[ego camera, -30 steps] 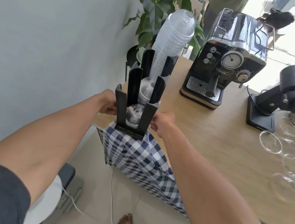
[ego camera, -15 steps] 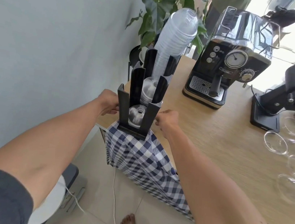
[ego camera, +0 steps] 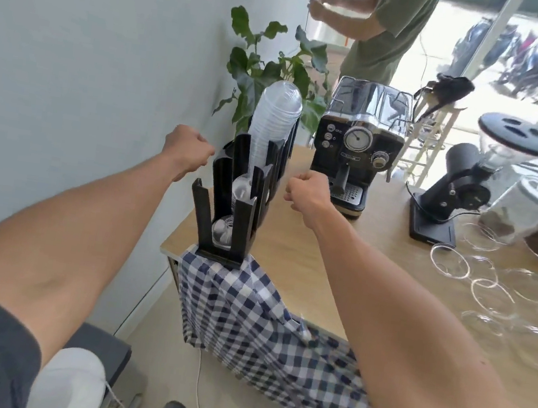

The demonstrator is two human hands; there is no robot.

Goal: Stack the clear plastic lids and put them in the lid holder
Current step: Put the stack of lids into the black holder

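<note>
- Wooden counter (ego camera: pixel 292 252) runs along a pale wall, with a bright window at the far right.
- Holder (ego camera: pixel 236 206), black and made of upright slats, stands at the counter's near left corner, its base on the edge of a checked cloth (ego camera: pixel 260 327).
- Front bay holds a few clear lids low down; the next bay holds a short stack; a tall stack (ego camera: pixel 274 118) of domed lids rises from a rear bay, well above the slats.
- Left hand (ego camera: pixel 187 150) is curled into a fist, holding nothing, just left of the holder and apart from it.
- Right hand (ego camera: pixel 307 192) is also a closed fist, holding nothing, just right of the holder, not touching it.
- Loose lids (ego camera: pixel 490 290) lie spread on the counter at the right, well apart from the holder.
- Espresso machine (ego camera: pixel 359 140) and grinder (ego camera: pixel 452 195) stand farther back.
- Plant (ego camera: pixel 270 62) sits behind the holder by the wall.
- Another person in a green shirt (ego camera: pixel 389 27) stands beyond the counter.
</note>
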